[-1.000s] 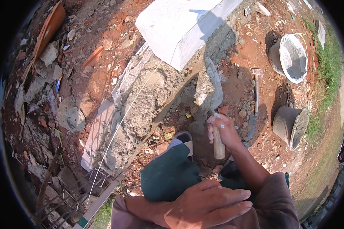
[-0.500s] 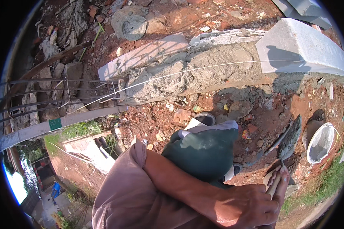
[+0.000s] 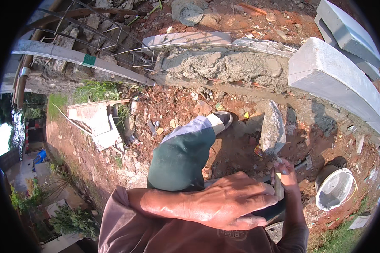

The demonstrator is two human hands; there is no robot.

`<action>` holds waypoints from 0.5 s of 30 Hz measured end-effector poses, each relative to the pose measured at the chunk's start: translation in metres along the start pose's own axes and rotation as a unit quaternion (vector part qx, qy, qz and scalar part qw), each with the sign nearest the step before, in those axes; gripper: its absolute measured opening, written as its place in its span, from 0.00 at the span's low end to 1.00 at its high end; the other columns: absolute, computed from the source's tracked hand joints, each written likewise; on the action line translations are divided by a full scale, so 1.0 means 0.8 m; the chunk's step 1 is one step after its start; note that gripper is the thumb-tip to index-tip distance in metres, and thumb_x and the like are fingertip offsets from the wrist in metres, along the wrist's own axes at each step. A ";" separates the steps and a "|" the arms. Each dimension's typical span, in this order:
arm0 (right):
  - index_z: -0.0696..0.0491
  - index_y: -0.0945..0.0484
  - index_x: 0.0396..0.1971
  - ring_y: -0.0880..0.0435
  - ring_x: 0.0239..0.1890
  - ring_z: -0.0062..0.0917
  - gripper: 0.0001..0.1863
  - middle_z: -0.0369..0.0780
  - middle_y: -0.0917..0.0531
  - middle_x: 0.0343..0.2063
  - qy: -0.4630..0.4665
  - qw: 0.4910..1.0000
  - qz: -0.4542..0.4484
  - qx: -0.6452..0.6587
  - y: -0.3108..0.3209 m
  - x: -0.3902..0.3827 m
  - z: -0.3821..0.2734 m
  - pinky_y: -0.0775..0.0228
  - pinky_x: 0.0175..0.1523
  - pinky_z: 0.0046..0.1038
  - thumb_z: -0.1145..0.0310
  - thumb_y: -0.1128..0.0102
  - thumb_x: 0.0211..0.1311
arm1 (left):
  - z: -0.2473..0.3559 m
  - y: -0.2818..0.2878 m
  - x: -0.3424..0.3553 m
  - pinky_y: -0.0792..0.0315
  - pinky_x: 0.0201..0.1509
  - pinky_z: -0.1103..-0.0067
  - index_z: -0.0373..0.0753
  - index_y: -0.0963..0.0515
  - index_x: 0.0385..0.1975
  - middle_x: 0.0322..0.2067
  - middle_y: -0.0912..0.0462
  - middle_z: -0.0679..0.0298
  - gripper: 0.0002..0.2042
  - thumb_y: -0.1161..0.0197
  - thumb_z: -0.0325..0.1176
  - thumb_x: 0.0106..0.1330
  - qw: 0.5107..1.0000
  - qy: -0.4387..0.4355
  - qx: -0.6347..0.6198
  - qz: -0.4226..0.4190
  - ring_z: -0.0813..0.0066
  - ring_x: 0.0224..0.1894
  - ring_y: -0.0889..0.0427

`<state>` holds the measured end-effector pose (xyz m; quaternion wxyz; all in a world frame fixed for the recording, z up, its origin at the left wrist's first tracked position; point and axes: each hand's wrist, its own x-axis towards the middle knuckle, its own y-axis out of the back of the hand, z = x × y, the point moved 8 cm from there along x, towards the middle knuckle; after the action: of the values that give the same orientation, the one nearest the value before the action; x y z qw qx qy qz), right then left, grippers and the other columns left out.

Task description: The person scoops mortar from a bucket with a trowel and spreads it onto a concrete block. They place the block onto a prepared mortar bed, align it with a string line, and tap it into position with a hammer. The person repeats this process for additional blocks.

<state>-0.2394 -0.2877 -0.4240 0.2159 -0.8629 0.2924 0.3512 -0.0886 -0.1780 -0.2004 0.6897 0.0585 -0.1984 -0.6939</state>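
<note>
Clearances: mortar bed point(image 3: 223, 67) and trowel point(image 3: 273, 131)

Mortar bed open from above; grey block point(image 3: 333, 82) limits its right end, steel bars point(image 3: 115, 26) its left, string point(image 3: 190, 44) its far side. Open ground point(image 3: 240, 141) between green-clad knee point(image 3: 177, 162) and trowel. Left hand point(image 3: 230, 202) crowds the trowel handle point(image 3: 278, 189). Gap passable between right hand point(image 3: 288, 173) and bucket point(image 3: 349, 179).

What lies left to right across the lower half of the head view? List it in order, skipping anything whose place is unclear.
Broken white board → green trouser leg → trowel held in the right hand → bucket.
</note>
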 end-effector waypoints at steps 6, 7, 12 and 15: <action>0.58 0.27 0.27 0.25 0.14 0.20 0.10 0.36 0.25 0.16 0.082 0.984 -0.070 -0.143 -0.089 0.042 -0.084 0.33 0.20 0.23 0.66 0.45 0.59 | -0.039 0.028 -0.064 0.28 0.45 0.67 0.35 0.28 0.49 0.46 0.23 0.56 0.20 0.36 0.37 0.60 0.994 0.089 0.061 0.009 0.58 0.41 0.21; 0.58 0.28 0.26 0.25 0.15 0.19 0.11 0.36 0.26 0.16 0.138 0.965 -0.135 -0.181 -0.116 0.057 -0.110 0.32 0.20 0.24 0.65 0.44 0.59 | -0.051 0.030 -0.074 0.28 0.46 0.67 0.36 0.28 0.49 0.46 0.22 0.56 0.19 0.36 0.37 0.60 0.994 0.091 0.054 0.017 0.58 0.41 0.21; 0.61 0.28 0.29 0.19 0.24 0.35 0.13 0.47 0.22 0.19 0.315 0.800 -0.046 -0.509 -0.269 0.130 -0.246 0.31 0.30 0.35 0.65 0.46 0.53 | -0.096 0.072 -0.128 0.28 0.46 0.68 0.35 0.28 0.49 0.46 0.22 0.54 0.19 0.36 0.35 0.60 0.996 0.063 -0.021 0.057 0.58 0.43 0.21; 0.59 0.28 0.33 0.19 0.34 0.42 0.12 0.49 0.20 0.33 0.396 0.641 0.070 -0.654 -0.320 0.167 -0.284 0.29 0.37 0.40 0.65 0.44 0.54 | -0.100 0.103 -0.144 0.28 0.46 0.68 0.34 0.28 0.49 0.47 0.23 0.54 0.19 0.35 0.33 0.59 0.993 0.032 -0.106 0.043 0.58 0.45 0.21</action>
<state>0.1154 -0.2777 -0.3287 -0.5660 -0.8129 0.1031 0.0901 0.0215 -0.0783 -0.2668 0.7272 -0.0012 -0.1041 -0.6785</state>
